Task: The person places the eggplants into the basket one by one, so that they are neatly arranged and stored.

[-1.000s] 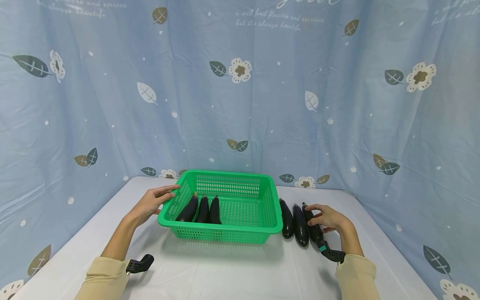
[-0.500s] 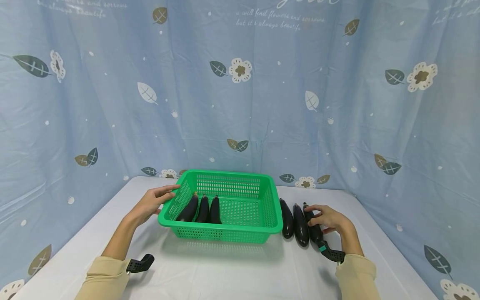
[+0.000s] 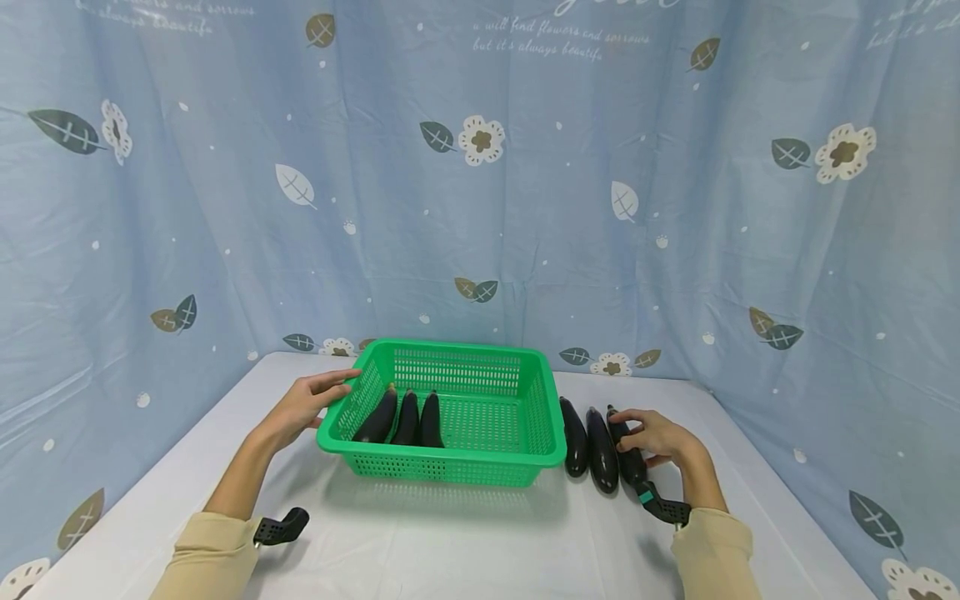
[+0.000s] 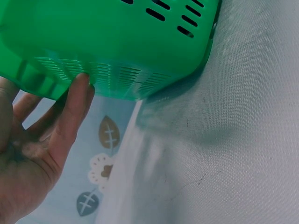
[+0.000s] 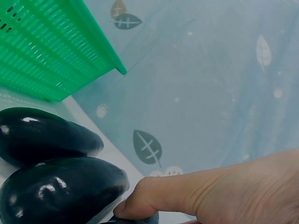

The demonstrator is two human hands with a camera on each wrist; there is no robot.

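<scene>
A green plastic basket stands on the white table, with three dark eggplants lying side by side in its left part. My left hand holds the basket's left rim. In the left wrist view one digit of the left hand touches the slotted outer wall, while the other fingers pass behind the rim. Right of the basket, my right hand grips the rightmost eggplant, which rests on the table. Its thumb shows in the right wrist view; most of that eggplant is out of view there.
Two more eggplants, one near the basket wall and one in the middle, lie between the basket and my right hand. A blue patterned curtain hangs behind the white table. Black wrist mounts stick out by both sleeves.
</scene>
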